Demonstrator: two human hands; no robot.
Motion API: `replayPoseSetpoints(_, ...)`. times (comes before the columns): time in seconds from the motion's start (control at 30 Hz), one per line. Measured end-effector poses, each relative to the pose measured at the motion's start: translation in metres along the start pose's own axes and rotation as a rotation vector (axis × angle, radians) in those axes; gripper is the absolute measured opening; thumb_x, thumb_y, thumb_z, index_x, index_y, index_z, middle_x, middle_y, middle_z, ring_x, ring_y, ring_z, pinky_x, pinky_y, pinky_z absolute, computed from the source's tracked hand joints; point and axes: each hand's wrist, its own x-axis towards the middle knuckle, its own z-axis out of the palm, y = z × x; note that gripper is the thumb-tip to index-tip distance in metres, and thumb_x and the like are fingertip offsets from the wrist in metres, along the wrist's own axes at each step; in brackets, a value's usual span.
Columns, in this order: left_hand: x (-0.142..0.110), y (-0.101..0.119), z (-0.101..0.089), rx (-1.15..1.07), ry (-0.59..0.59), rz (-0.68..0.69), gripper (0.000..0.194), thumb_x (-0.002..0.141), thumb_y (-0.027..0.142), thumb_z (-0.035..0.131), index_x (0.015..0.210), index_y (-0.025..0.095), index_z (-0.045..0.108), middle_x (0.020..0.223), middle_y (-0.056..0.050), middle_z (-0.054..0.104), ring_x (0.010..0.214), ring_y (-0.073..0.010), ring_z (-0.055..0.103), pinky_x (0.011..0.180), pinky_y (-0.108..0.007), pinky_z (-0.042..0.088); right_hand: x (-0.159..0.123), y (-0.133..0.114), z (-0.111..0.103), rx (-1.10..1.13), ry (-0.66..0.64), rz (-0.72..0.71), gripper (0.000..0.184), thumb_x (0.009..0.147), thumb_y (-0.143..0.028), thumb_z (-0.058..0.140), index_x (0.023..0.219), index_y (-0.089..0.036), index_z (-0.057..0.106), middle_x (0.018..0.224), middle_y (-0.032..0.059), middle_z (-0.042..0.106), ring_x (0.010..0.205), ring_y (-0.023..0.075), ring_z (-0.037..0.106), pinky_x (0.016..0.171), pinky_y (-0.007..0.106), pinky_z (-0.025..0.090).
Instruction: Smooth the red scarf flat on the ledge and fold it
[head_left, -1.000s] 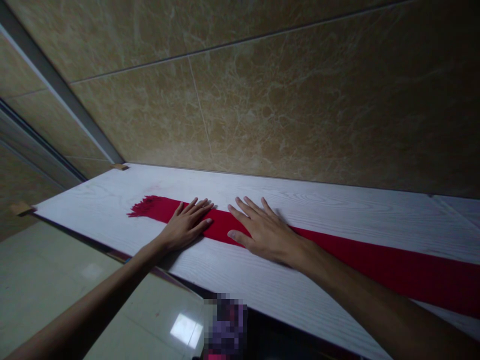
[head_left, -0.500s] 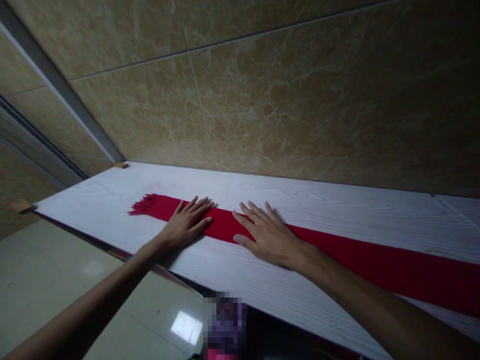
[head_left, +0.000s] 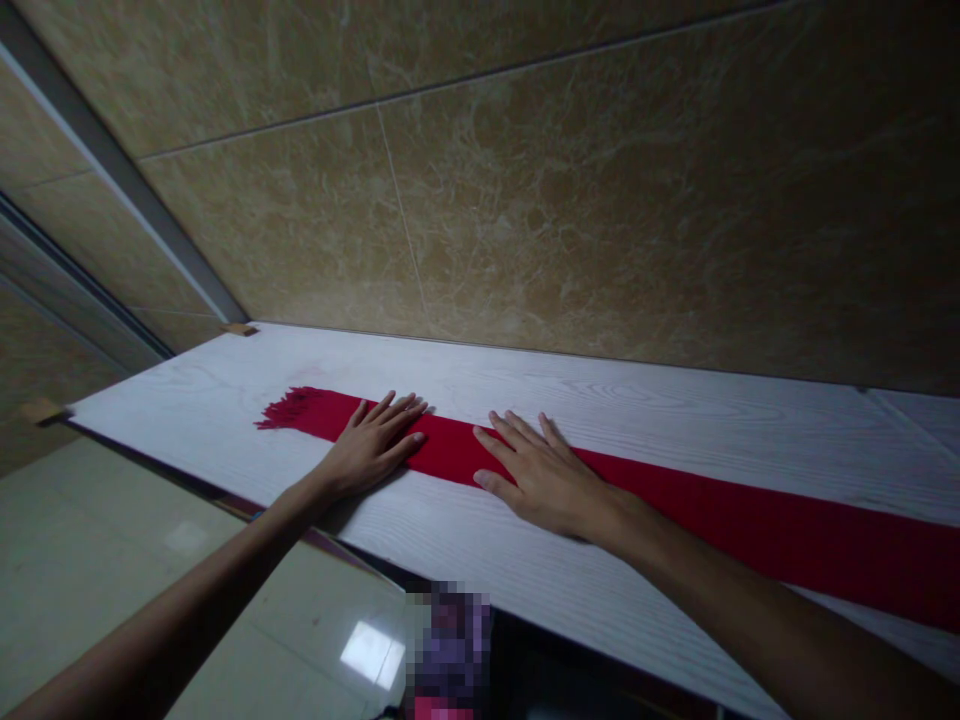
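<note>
We had the red scarf (head_left: 450, 450) lying flat along the white tabletop (head_left: 187, 400) beside the marbled wall (head_left: 562, 200), its fringe (head_left: 285, 408) to the left. Our left hand (head_left: 371, 450) lay palm down across it nearer the fringe, fingers slightly apart, and our right hand (head_left: 544, 480) rested farther along, fingers spread wide.

Beyond the left grip (head_left: 371, 450) stands a brown, veined tile wall (head_left: 540, 220). Under this grip is a white, wood-grained worktop (head_left: 195, 390); lower and nearer, the glossy floor (head_left: 82, 560) shows a bright reflection (head_left: 373, 655).

Head-worn view, forward and downward
</note>
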Motion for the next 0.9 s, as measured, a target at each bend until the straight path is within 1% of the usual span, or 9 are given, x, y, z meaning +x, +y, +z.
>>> replayPoseSetpoints(0.07, 0.000, 0.000, 0.001, 0.007, 0.016, 0.012, 0.069, 0.101, 0.070, 0.027, 0.158, 0.034, 0.035, 0.166, -0.001, 0.031, 0.157, -0.0313, 0.015, 0.124, -0.063, 0.015, 0.000, -0.001, -0.003, 0.016, 0.017, -0.008, 0.069, 0.105, -0.061, 0.029, 0.161, -0.022, 0.029, 0.169, 0.0097, 0.017, 0.157, 0.0292, 0.011, 0.125, 0.060, 0.006)
replayPoseSetpoints(0.13, 0.000, -0.001, 0.001, 0.010, 0.023, 0.019, 0.068, 0.101, 0.070, 0.028, 0.158, 0.034, 0.035, 0.166, -0.001, 0.031, 0.157, -0.0315, 0.016, 0.124, -0.063, 0.016, -0.001, -0.002, -0.004, 0.009, 0.059, -0.018, 0.068, 0.105, -0.061, 0.032, 0.161, -0.023, 0.030, 0.169, 0.0087, 0.018, 0.157, 0.0291, 0.011, 0.126, 0.059, 0.006)
replayPoseSetpoints(0.2, 0.000, -0.001, 0.001, 0.009, 0.025, 0.020, 0.068, 0.101, 0.069, 0.028, 0.158, 0.034, 0.035, 0.166, 0.000, 0.031, 0.157, -0.0314, 0.017, 0.124, -0.063, 0.016, -0.001, 0.001, -0.002, -0.014, 0.075, -0.004, 0.067, 0.104, -0.060, 0.036, 0.160, -0.023, 0.033, 0.168, 0.0094, 0.020, 0.156, 0.0296, 0.013, 0.126, 0.059, 0.005)
replayPoseSetpoints(0.33, 0.000, -0.001, 0.002, 0.005, 0.023, 0.019, 0.068, 0.101, 0.070, 0.027, 0.158, 0.034, 0.036, 0.166, -0.002, 0.031, 0.157, -0.0319, 0.017, 0.123, -0.064, 0.016, -0.004, 0.006, 0.005, -0.031, 0.035, 0.013, 0.067, 0.105, -0.060, 0.034, 0.159, -0.021, 0.034, 0.168, 0.0119, 0.021, 0.156, 0.0307, 0.013, 0.125, 0.062, 0.003)
replayPoseSetpoints(0.5, 0.000, 0.001, 0.000, -0.016, 0.007, 0.010, 0.070, 0.100, 0.071, 0.026, 0.158, 0.033, 0.036, 0.166, -0.002, 0.030, 0.157, -0.0312, 0.015, 0.124, -0.063, 0.012, -0.008, 0.008, 0.002, -0.025, 0.056, 0.015, 0.068, 0.104, -0.060, 0.035, 0.161, -0.023, 0.029, 0.169, 0.0092, 0.017, 0.157, 0.0296, 0.011, 0.125, 0.060, 0.004)
replayPoseSetpoints(0.63, -0.001, 0.003, -0.002, -0.025, -0.004, 0.001, 0.071, 0.100, 0.072, 0.025, 0.159, 0.033, 0.035, 0.167, -0.001, 0.029, 0.158, -0.0308, 0.014, 0.124, -0.063, 0.012, -0.009, 0.012, 0.010, -0.056, 0.046, 0.005, 0.070, 0.104, -0.062, 0.033, 0.160, -0.020, 0.032, 0.169, 0.0116, 0.020, 0.157, 0.0294, 0.014, 0.125, 0.061, 0.005)
replayPoseSetpoints(0.73, -0.001, 0.002, -0.002, -0.022, -0.001, 0.002, 0.071, 0.099, 0.072, 0.026, 0.158, 0.033, 0.035, 0.167, -0.001, 0.030, 0.158, -0.0312, 0.014, 0.124, -0.063, 0.012, -0.009, 0.014, 0.016, -0.055, 0.064, -0.006, 0.071, 0.104, -0.063, 0.032, 0.160, -0.021, 0.033, 0.168, 0.0118, 0.022, 0.157, 0.0288, 0.015, 0.125, 0.061, 0.006)
replayPoseSetpoints(0.83, 0.000, 0.002, -0.001, -0.016, 0.000, 0.002, 0.071, 0.100, 0.072, 0.025, 0.159, 0.033, 0.035, 0.166, -0.001, 0.030, 0.157, -0.0308, 0.015, 0.124, -0.063, 0.013, -0.010, 0.014, 0.016, -0.054, 0.076, -0.005, 0.070, 0.103, -0.063, 0.032, 0.160, -0.021, 0.034, 0.168, 0.0109, 0.023, 0.157, 0.0283, 0.016, 0.125, 0.060, 0.007)
replayPoseSetpoints(0.9, 0.000, 0.001, -0.001, -0.008, 0.008, 0.004, 0.071, 0.100, 0.072, 0.026, 0.158, 0.033, 0.035, 0.166, -0.001, 0.030, 0.157, -0.0309, 0.015, 0.124, -0.063, 0.014, -0.010, 0.014, 0.015, -0.051, 0.071, -0.001, 0.073, 0.103, -0.063, 0.032, 0.160, -0.018, 0.032, 0.168, 0.0109, 0.023, 0.157, 0.0280, 0.015, 0.126, 0.059, 0.006)
